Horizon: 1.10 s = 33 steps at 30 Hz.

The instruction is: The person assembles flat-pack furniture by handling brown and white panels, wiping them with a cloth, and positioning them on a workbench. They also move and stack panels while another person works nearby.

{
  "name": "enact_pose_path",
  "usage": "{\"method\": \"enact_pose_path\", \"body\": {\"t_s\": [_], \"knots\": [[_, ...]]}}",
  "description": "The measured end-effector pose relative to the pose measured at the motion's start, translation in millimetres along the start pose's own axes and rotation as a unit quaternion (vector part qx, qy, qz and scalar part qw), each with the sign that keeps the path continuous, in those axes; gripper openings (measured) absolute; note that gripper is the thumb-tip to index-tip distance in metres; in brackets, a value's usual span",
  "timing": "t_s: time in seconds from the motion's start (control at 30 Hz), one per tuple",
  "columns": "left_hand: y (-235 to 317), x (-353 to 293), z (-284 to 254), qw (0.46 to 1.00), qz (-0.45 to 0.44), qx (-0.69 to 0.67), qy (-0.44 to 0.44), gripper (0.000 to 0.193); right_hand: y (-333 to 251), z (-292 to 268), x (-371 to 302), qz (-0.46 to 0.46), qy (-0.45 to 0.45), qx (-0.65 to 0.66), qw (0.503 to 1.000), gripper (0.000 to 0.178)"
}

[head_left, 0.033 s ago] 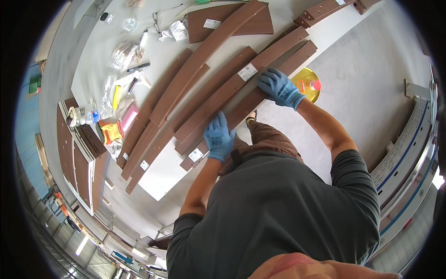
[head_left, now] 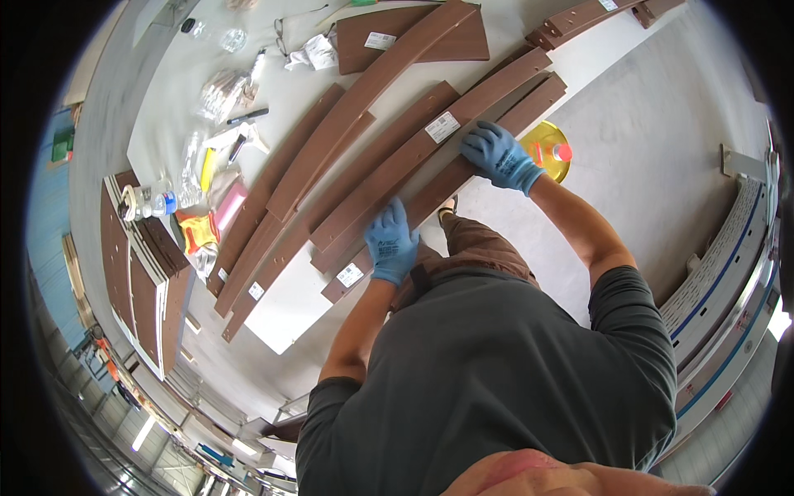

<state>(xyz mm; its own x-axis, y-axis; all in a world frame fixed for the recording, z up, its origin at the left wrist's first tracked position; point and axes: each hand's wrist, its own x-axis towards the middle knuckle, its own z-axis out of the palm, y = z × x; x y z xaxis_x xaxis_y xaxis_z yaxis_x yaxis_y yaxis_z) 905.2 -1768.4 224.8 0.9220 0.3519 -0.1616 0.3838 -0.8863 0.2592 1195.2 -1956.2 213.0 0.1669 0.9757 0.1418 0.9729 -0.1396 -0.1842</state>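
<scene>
Blue gloves [head_left: 393, 256] cover both hands, which are set well apart along the near board [head_left: 438, 194]. The left hand [head_left: 390, 240] touches it toward its lower-left end, fingers lightly bent and pointing away from the body; the right hand [head_left: 499, 157] lies farther up it, fingers curled over it. What lies under the palms is hidden, so I cannot tell whether either is clamped on the board or only resting there. White shows on the bench [head_left: 285, 318] between more brown boards [head_left: 302, 178], with clear bottles [head_left: 192, 169], a dark marker [head_left: 248, 116] and a pink object [head_left: 231, 205] to the left. Stacked panels [head_left: 145, 285] stand at far left. Right of the bench are a grey floor [head_left: 653, 140], a yellow jug [head_left: 552, 157] with a red cap, and long cartons [head_left: 719, 248]. The near board is at the bench's edge, closest to the person; its long axis slants from lower left, where a white label [head_left: 349, 275] sits, to upper right, roughly parallel to the larger labelled board [head_left: 397, 169] just beyond.
</scene>
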Motion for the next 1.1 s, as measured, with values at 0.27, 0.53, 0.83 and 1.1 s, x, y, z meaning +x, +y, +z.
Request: {"method": "enact_pose_path", "body": {"t_s": [0.27, 0.53, 0.83, 1.1], "knots": [[5.6, 4.8, -4.5, 0.999, -0.028, -0.004, -0.015, 0.077, -1.0, -29.9, 23.1, -0.029, 0.039, 0.089, 0.995, 0.075], [-7.6, 11.5, -14.1, 1.000, -0.011, -0.020, -0.017, 0.069, 11.7, -13.3, 85.1, 0.017, -0.065, 0.056, 0.996, 0.074], [-19.6, -13.1, -45.3, 0.988, 0.030, -0.075, 0.135, 0.076, 5.4, -6.4, 108.5, -0.013, -0.134, -0.015, 0.991, 0.050], [-72.4, 13.3, -38.5, 0.994, -0.026, -0.001, 0.102, 0.077, -8.8, -1.1, 115.3, -0.043, -0.087, -0.100, 0.990, 0.008]]}}
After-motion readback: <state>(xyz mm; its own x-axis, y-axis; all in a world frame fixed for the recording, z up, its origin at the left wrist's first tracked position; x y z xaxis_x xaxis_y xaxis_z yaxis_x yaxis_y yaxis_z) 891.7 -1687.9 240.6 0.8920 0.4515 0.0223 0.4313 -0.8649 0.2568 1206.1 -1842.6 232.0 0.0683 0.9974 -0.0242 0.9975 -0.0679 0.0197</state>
